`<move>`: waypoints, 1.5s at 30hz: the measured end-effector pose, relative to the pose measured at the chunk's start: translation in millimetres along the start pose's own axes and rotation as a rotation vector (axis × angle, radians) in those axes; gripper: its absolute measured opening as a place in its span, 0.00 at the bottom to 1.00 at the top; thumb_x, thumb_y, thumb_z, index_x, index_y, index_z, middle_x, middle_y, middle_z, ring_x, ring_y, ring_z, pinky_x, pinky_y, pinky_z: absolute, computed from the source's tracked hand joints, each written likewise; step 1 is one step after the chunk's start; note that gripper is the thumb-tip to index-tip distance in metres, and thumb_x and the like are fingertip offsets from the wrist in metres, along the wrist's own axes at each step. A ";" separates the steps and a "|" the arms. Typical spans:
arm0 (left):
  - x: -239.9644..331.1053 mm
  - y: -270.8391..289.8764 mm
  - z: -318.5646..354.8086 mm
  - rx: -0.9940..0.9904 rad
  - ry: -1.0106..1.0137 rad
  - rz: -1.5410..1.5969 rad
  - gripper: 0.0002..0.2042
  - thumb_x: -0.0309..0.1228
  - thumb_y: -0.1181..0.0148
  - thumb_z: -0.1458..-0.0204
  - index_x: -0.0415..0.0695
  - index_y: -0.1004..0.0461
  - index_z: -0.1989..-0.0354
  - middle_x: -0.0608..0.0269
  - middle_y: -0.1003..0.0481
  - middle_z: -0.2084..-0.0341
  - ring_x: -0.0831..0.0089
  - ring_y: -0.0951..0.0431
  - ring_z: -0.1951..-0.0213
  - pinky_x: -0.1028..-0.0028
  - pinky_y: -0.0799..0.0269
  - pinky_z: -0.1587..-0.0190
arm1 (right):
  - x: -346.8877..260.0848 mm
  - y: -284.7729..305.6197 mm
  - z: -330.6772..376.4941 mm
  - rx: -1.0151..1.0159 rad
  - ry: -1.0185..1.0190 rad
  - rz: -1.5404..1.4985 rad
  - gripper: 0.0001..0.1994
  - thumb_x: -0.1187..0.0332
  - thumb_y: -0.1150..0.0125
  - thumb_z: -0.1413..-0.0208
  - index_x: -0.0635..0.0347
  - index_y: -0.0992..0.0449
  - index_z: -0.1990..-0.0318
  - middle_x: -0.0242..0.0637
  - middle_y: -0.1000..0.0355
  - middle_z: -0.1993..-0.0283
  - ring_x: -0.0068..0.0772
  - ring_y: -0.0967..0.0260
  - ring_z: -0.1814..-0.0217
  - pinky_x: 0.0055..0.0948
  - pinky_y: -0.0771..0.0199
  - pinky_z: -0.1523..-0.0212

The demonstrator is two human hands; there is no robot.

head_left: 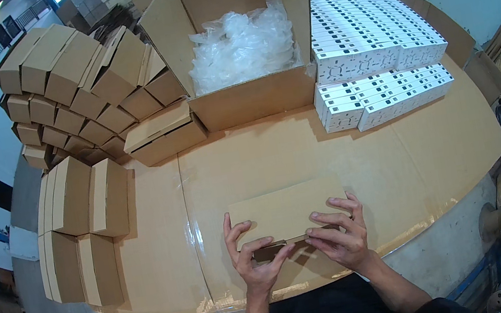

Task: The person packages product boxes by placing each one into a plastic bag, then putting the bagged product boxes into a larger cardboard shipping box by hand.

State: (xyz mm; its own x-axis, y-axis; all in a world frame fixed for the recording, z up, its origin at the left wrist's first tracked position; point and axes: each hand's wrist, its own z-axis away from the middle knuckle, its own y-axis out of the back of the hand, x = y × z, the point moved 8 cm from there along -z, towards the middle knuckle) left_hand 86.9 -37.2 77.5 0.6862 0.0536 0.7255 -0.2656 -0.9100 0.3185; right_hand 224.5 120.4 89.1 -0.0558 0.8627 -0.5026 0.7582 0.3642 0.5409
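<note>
A small brown cardboard box (286, 209) lies before me near the front edge of the table, its broad flat face up. My left hand (255, 253) grips its left end, fingers curled on the top and thumb at the near edge. At the right end my right hand (338, 228) holds it the same way, with thumb and forefinger at the near flap. Both thumbs press near the middle of this near side, where a dark gap shows under the flap. What is inside the box cannot be seen.
A large open carton (254, 99) with clear plastic bags (241, 47) stands at the back. Brown boxes (70, 67) are stacked at the far left, more boxes (76, 234) stand at the left edge. White printed boxes (373, 54) fill the back right. Cardboard (250, 156) covers the table.
</note>
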 end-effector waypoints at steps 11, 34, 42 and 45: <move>11.6 0.5 5.4 0.014 -0.068 -0.102 0.20 0.33 0.15 0.70 0.49 0.19 0.67 0.60 0.26 0.52 0.43 0.34 0.35 0.44 0.37 0.33 | -8.9 2.3 -0.7 0.001 -0.057 0.055 0.13 0.66 0.20 0.57 0.43 0.13 0.61 0.22 0.20 0.49 0.42 0.33 0.37 0.57 0.47 0.29; 11.8 -2.8 -2.7 -0.008 -0.167 -0.149 0.16 0.32 0.15 0.71 0.53 0.15 0.70 0.72 0.18 0.68 0.59 0.27 0.48 0.55 0.33 0.41 | 43.2 32.1 -5.0 -0.074 -0.093 -0.301 0.14 0.75 0.22 0.57 0.61 0.15 0.60 0.40 0.18 0.49 0.47 0.25 0.38 0.43 0.25 0.35; 5.9 -4.6 0.2 -0.013 -0.154 -0.152 0.16 0.30 0.16 0.71 0.52 0.16 0.71 0.71 0.19 0.67 0.59 0.28 0.48 0.54 0.34 0.42 | 66.3 39.6 0.2 0.142 -0.399 -0.533 0.11 0.79 0.20 0.57 0.65 0.20 0.68 0.45 0.24 0.47 0.39 0.24 0.44 0.36 0.19 0.44; 6.1 -5.8 -1.5 -0.013 -0.154 -0.153 0.16 0.31 0.16 0.71 0.52 0.16 0.71 0.72 0.19 0.67 0.60 0.28 0.49 0.55 0.34 0.43 | 64.7 37.1 4.2 0.151 -0.414 -0.462 0.11 0.80 0.21 0.56 0.65 0.21 0.69 0.45 0.27 0.47 0.35 0.25 0.46 0.36 0.18 0.45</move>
State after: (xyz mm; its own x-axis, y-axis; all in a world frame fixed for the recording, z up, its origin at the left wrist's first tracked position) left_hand 91.7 -30.9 81.0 0.8144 0.1264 0.5664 -0.1581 -0.8907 0.4261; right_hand 251.7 188.2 73.9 -0.1663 0.4101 -0.8967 0.8006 0.5870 0.1201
